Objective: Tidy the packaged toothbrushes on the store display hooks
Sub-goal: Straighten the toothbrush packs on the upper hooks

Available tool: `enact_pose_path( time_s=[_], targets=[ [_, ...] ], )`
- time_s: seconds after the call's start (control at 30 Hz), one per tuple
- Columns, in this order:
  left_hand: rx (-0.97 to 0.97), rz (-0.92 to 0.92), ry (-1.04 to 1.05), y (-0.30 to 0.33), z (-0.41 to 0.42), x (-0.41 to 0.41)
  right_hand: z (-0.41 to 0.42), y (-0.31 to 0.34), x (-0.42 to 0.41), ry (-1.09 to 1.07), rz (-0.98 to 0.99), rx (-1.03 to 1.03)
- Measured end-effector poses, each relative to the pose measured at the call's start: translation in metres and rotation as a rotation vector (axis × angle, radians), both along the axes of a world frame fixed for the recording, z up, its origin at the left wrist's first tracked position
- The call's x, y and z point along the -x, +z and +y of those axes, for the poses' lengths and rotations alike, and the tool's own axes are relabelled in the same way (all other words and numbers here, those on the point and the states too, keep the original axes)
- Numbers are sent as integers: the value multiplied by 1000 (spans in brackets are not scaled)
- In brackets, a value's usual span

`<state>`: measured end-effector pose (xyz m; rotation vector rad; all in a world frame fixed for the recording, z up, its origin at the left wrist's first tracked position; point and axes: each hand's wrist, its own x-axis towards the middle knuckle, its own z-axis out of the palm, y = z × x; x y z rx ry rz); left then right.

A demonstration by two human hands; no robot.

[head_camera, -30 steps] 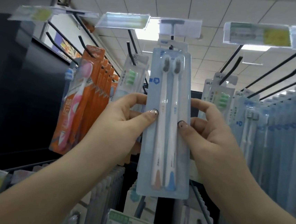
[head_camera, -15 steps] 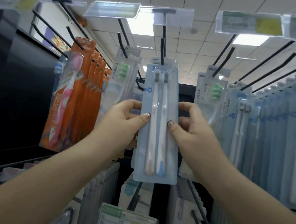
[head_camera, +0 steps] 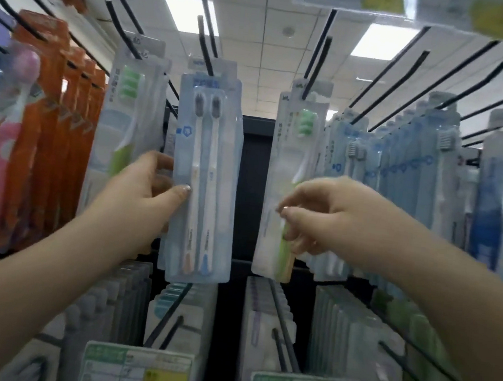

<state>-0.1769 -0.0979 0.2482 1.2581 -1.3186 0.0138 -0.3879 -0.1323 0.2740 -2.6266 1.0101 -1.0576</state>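
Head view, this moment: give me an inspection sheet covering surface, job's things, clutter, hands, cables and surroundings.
Surface: black hooks carry the stock; no table seen.
Job's things: twin-brush pack hangs on a hook; green-brush pack hangs to its right.
Clutter: orange packs at left, blue packs at right, price tags below.
Hands: left hand pinches the twin-brush pack, thumb on its front; right hand is at the green-brush pack, grip unclear.
Cables: nothing seen.
Surroundings: tiled ceiling with lit panels.
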Motion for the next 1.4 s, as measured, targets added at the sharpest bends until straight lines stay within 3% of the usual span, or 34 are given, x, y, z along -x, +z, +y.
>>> enact_pose_path(
  time_s=[0.13, 0.23, 0.43, 0.7, 0.87, 0.97, 1.17, 1.4],
  targets=[
    [-25, -290, 254, -4, 3, -3, -24, 7, 31, -216, -174, 155],
    [-8, -410, 396, -5, 4, -3, -43, 7, 38, -379, -192, 143],
    [148, -615, 571, -5, 2, 16, -65, 3, 30, -414, -166, 106],
    [371, -889, 459, -14, -2, 70, -85, 5, 13, -611, -111, 148],
    [395, -988, 389, -17, -12, 97, -89, 3, 15, -586, -168, 153],
    [372, -1015, 356, -13, -18, 105, -88, 5, 16, -553, -213, 152],
    [353, -1003, 293, -7, -26, 117, -95, 12, 20, -427, -395, -44],
    [285, -976, 213, -8, -34, 123, -77, 11, 26, -359, -469, 16]
  ],
)
